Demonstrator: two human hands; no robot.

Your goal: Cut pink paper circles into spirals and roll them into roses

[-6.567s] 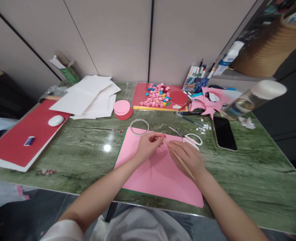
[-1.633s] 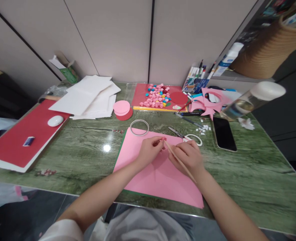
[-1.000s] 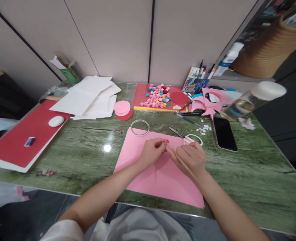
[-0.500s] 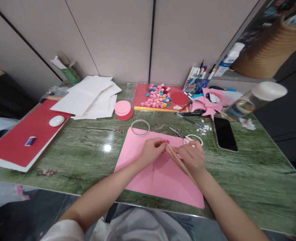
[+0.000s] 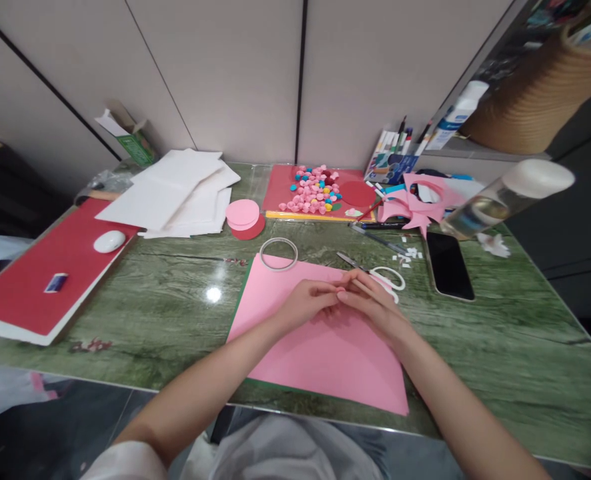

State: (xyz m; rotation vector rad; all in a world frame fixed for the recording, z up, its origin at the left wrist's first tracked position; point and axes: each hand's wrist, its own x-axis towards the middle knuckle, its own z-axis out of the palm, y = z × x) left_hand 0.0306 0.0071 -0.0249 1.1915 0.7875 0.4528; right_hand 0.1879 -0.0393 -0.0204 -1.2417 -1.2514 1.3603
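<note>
My left hand (image 5: 306,303) and my right hand (image 5: 378,308) meet fingertip to fingertip above a large pink paper sheet (image 5: 320,360). Between them is a small pink paper roll (image 5: 342,291), mostly covered by the fingers. Both hands are closed in a pinch around it. Just beyond my right hand lie scissors (image 5: 394,278) with white handles, partly on the pink sheet. A roll of clear tape (image 5: 279,255) rests on the sheet's far left corner.
Many small pink, blue and yellow paper rolls (image 5: 315,190) sit on a red pack at the back. Pink and red discs (image 5: 243,215) lie to its left. A phone (image 5: 449,267), bottle (image 5: 505,200), white sheets (image 5: 170,190) and red board (image 5: 50,273) surround the work area.
The long thin beige strip that ran under my right hand no longer shows clearly. My right hand has turned and moved inward, its fingers now meeting my left hand's at the pink roll.
</note>
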